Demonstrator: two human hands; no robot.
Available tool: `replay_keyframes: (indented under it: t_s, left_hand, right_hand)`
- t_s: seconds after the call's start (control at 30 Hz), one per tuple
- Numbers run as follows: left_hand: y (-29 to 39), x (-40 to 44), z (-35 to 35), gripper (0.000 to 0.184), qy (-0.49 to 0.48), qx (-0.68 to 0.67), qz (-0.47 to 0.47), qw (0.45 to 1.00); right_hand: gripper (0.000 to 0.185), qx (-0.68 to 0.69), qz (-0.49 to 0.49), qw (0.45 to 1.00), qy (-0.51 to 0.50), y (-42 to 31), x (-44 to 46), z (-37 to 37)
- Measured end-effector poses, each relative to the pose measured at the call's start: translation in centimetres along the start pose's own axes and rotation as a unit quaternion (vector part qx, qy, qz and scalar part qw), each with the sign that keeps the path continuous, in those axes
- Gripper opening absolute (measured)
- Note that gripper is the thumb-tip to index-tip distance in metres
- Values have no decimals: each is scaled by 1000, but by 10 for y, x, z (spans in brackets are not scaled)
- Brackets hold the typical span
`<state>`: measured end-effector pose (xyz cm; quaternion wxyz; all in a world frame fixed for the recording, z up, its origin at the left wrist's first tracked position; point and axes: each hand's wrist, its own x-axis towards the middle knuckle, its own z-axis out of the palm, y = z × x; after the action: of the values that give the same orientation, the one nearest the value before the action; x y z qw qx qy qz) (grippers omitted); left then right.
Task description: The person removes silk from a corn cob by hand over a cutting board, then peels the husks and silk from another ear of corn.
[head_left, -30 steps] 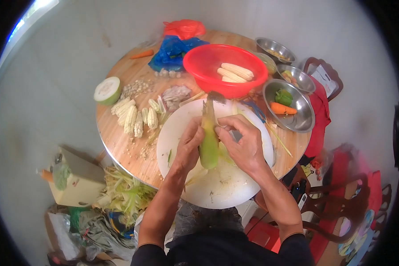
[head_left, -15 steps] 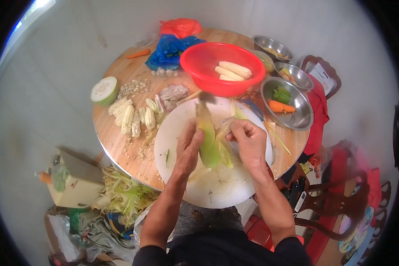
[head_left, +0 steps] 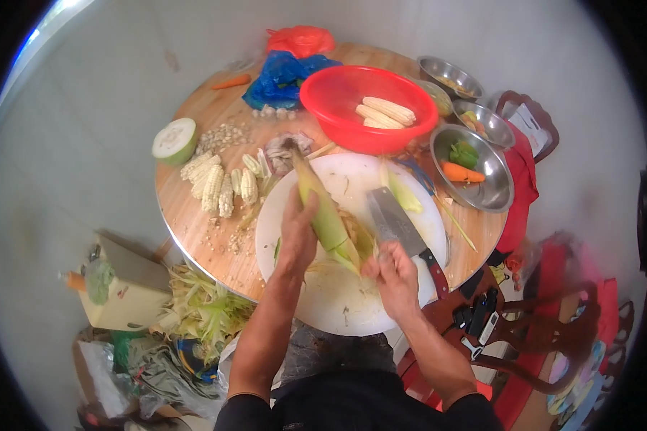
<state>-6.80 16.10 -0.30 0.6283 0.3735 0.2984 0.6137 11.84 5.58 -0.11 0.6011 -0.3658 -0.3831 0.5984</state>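
An ear of corn in its green husk [head_left: 322, 208] is tilted over the round white cutting board [head_left: 323, 302], its dark tip up and to the left. My left hand [head_left: 298, 228] is wrapped round its left side. Low at the ear's right, my right hand [head_left: 394, 273] is closed on a husk leaf partly pulled away from it. A cleaver [head_left: 395, 221] with a dark red handle lies on the board's right part. Beyond its blade is a loose pale green husk piece [head_left: 406, 192].
Behind the board stands a red basin [head_left: 331, 108] with peeled corn. Metal bowls [head_left: 496, 183] line the right. Corn pieces [head_left: 212, 188], a cut gourd [head_left: 174, 140] and a blue bag [head_left: 277, 80] are at the left. Stripped husks [head_left: 212, 305] lie below the table edge.
The ear has tilted, its tip moving left and its lower end right. My right hand has moved down and slightly left with the husk leaf. The cleaver is now uncovered.
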Motion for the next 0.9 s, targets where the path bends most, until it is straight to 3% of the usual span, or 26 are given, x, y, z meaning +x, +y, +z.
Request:
replay_keyframes:
  t_s: [0.07,0.17,0.3,0.4,0.47,0.57,0.7,0.77,0.9]
  left_hand:
    - [7,4,-8,45,2,-50,-16,999]
    - [11,3,-6,43,3,-77,-5,997]
    - [13,-7,8,52,-98,-47,1,994]
    - [15,-18,17,59,-151,4,3,989]
    - [18,-23,23,62,-167,45,7,985]
    - [31,-34,36,67,-193,112,20,975]
    - [28,-37,37,65,-188,125,37,974]
    - [29,-37,39,64,-193,137,59,970]
    - [25,-37,37,61,-195,164,71,964]
  right_hand:
    - [19,-158,8,987,-33,4,-23,-11]
    - [17,-184,10,981,-63,1,-31,-26]
    - [22,-234,15,967,-94,-30,-10,-12]
    - [27,-250,-60,965,-43,-69,16,18]
    - [27,-370,-197,907,-28,-82,34,29]
    - [21,-403,-250,880,-13,-88,52,44]
    - [17,-400,-243,884,-2,-84,59,42]
    - [11,-419,-298,858,6,-87,57,43]
    - [10,-406,-292,865,29,-81,55,44]
